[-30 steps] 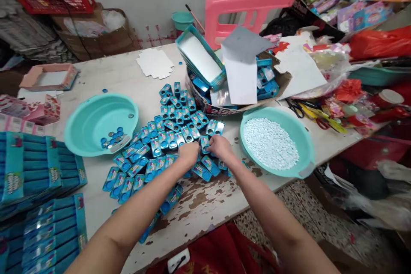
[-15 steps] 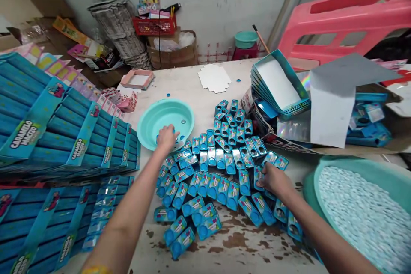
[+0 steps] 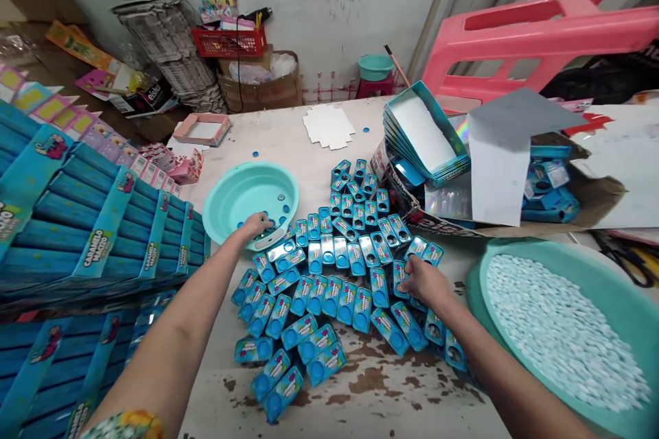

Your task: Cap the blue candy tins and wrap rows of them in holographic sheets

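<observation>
My left hand (image 3: 256,226) is inside the near right part of a round turquoise basin (image 3: 216,202), its fingers bent down among small blue round caps (image 3: 285,208). Whether it grips a cap is too small to tell. My right hand (image 3: 425,281) is closed on a small blue box (image 3: 399,276) at the right of the group. Many such blue boxes (image 3: 330,293) stand and lie close together across the middle of the table. Some tops carry a blue round cap, others show a dark round hole.
Stacked blue display cartons (image 3: 97,247) rise at the left. A large tub of pale candies (image 3: 561,329) stands at the right. Behind it are a cardboard box (image 3: 453,226), nested blue trays (image 3: 427,130) and a pink stool (image 3: 515,34). White cut card (image 3: 328,127) lies at the back.
The whole view has shifted, so things appear further left. My left hand is lower and flatter in the basin among the caps. My right hand remains on the blue box.
</observation>
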Demonstrator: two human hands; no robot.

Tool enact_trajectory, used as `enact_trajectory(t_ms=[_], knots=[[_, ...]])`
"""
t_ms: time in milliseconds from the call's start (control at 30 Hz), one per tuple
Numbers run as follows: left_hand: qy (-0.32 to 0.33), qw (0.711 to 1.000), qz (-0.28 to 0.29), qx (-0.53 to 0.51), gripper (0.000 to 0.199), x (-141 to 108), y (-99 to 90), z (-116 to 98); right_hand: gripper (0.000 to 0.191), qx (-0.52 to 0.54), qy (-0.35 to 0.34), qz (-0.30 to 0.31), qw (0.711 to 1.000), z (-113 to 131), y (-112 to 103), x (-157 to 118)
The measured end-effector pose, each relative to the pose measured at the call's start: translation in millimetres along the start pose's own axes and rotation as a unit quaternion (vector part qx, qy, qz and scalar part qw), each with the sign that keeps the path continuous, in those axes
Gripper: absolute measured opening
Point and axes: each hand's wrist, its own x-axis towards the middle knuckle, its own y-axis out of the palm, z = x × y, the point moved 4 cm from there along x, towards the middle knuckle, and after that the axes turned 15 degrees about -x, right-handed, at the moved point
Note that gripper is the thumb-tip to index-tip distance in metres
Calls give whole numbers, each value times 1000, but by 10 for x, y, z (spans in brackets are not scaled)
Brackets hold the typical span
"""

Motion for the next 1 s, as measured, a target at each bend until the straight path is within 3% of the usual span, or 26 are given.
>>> enact_trajectory(t_ms=[167, 233, 333, 400, 467, 533, 633, 733, 800, 900, 1000], knots=[[-47, 975, -143, -164, 16, -40, -310, 184, 14, 47, -30, -68, 996, 23, -62, -241], [-63, 954, -172, -237, 13, -49, -380, 219, 15, 83, -16, -148, 985, 6, -150, -417], [-84, 919, -183, -339, 14, -49, -443, 235, 29, 183, 7, -272, 945, 94, -313, -755], [-89, 899, -175, -392, 18, -67, -486, 225, 36, 296, 11, -272, 916, 305, -357, -947], [-82, 883, -161, -432, 12, -134, -533, 184, 40, 436, -6, -190, 880, 664, -326, -1066], [-61, 875, -139, -460, 4, -286, -557, 98, 42, 574, -41, -87, 813, 1124, -275, -1135], [-4, 872, -85, -482, 12, -735, -434, -129, 42, 749, -63, 18, 660, 1765, -243, -1163], [127, 896, 1, -426, 15, -1422, -62, -442, 46, 857, -41, 131, 496, 2196, -229, -1142], [221, 919, 33, -325, 10, -1901, 265, -604, 46, 892, -25, 179, 413, 2310, -205, -1134], [300, 916, 14, -268, 16, -2395, 671, -689, 33, 923, -1, 181, 338, 2251, -84, -1146], [249, 895, 32, -368, 18, -2545, 919, -617, 18, 942, 32, 160, 293, 2091, 112, -1209]])
